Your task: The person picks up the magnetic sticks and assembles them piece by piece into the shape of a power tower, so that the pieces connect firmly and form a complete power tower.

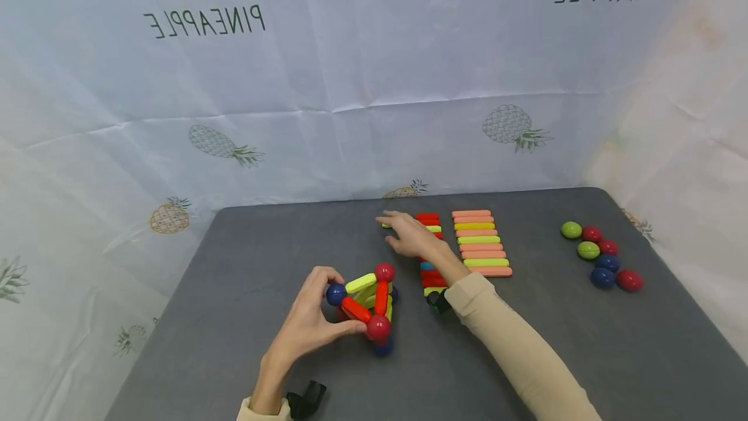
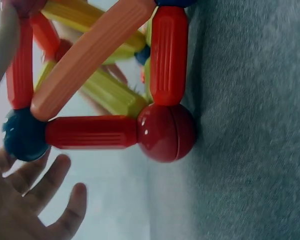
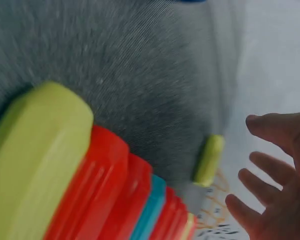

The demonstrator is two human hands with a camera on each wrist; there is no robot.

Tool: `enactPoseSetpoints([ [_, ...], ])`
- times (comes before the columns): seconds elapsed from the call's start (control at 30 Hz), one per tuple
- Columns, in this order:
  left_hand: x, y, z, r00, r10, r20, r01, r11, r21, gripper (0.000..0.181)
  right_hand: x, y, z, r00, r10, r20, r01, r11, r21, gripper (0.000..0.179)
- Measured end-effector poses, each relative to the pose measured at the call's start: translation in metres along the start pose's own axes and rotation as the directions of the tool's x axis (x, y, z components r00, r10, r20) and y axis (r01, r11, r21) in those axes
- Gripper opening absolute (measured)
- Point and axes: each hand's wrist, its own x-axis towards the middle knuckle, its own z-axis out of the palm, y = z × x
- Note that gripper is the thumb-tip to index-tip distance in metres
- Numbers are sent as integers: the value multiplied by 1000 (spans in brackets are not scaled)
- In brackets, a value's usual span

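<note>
My left hand (image 1: 312, 314) grips a frame built of rods and balls (image 1: 382, 297), thumb against a red ball (image 1: 378, 327) and fingers by a blue ball (image 1: 336, 294). Red, yellow-green and salmon rods (image 2: 89, 57) join the balls in the left wrist view, where a lower red ball (image 2: 167, 132) is close to the tabletop. Reaching toward the back of the table, my right hand (image 1: 409, 234) has its fingers extended and holds nothing. A single yellow-green rod (image 3: 209, 160) lies just beyond its fingers, apart from them in the right wrist view.
Beneath the right forearm runs a column of red, yellow-green and blue rods (image 1: 431, 275). Beside it lies a second column of salmon and yellow rods (image 1: 479, 239). Several loose green, red and blue balls (image 1: 602, 277) sit at the right of the dark table (image 1: 234, 258). A pineapple-print cloth (image 1: 350, 70) hangs behind.
</note>
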Motion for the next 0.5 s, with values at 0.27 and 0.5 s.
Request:
enactPoseSetpoints([
  [0.27, 1, 2, 4, 1000, 19, -13, -20, 999, -51, 60, 12, 6, 14, 999, 24, 45, -17, 990, -142, 46],
  [0.5, 0, 6, 5, 999, 24, -21, -25, 999, -38, 59, 12, 4, 21, 995, 44, -93, -54, 993, -108, 36],
])
